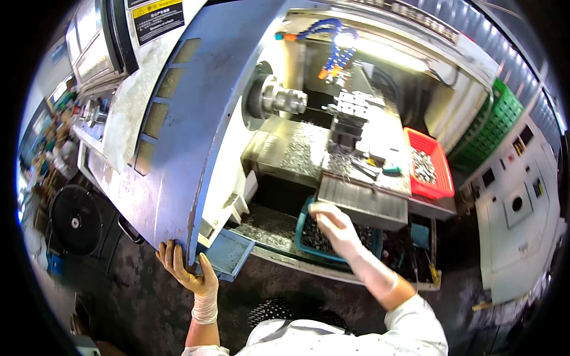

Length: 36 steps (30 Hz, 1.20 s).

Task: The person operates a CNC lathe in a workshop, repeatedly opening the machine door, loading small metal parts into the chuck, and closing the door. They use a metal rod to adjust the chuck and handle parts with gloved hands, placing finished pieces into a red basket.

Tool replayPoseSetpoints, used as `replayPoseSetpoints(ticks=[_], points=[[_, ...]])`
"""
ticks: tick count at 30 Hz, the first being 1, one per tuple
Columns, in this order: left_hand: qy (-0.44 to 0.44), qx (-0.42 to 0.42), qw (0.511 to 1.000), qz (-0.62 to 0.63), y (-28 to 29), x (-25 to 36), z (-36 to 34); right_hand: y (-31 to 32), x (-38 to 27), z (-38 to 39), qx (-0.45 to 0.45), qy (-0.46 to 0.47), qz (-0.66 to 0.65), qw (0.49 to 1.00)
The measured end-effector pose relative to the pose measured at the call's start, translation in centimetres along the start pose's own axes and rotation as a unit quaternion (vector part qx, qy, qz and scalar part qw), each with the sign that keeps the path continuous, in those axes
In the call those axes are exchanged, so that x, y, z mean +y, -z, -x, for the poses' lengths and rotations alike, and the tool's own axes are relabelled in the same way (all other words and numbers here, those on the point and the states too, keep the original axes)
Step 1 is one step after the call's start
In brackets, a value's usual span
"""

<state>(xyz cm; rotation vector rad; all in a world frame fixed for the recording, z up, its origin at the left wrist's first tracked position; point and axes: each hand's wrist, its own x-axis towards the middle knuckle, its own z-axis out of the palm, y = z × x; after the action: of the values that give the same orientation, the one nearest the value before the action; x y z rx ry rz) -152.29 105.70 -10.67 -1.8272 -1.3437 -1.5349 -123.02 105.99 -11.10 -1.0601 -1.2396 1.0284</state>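
Observation:
My left hand [189, 274], in a stained yellowish glove, grips the lower edge of the lathe's blue sliding door [184, 148], fingers on the outer face and thumb around the edge. My right hand [337, 228], in a pale glove, hangs over a teal basket [301, 237] of dark metal chips. Motion smears its fingers, and I cannot make out anything in them. Beyond it are the steel chuck [279, 99] and the tool post [350, 113], with the chuck's jaws to the left of the tools.
A red basket [440, 172] of small metal parts stands right of the tool slide. Blue coolant hoses [341, 53] with orange nozzles hang above. A blue tray [228, 252] juts out beside the door. At the far right are a green crate [487, 124] and a white cabinet [510, 207].

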Motion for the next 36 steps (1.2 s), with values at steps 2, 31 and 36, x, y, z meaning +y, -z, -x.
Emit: replayPoseSetpoints(ticks=[2,31,36], points=[[0.008,0.017,1.000,-0.024,-0.2,0.2,-0.1,0.5,-0.1,-9.0,0.015,0.001,-0.040,0.999],[0.053,-0.047,0.988,-0.138,0.7,0.6,1.4,4.4,10.9,-35.8,0.315,-0.047,-0.109,0.942],[0.037,-0.037,0.990,-0.132,0.7,0.6,1.2,3.6,8.6,-34.8,0.383,-0.058,-0.225,0.894]])
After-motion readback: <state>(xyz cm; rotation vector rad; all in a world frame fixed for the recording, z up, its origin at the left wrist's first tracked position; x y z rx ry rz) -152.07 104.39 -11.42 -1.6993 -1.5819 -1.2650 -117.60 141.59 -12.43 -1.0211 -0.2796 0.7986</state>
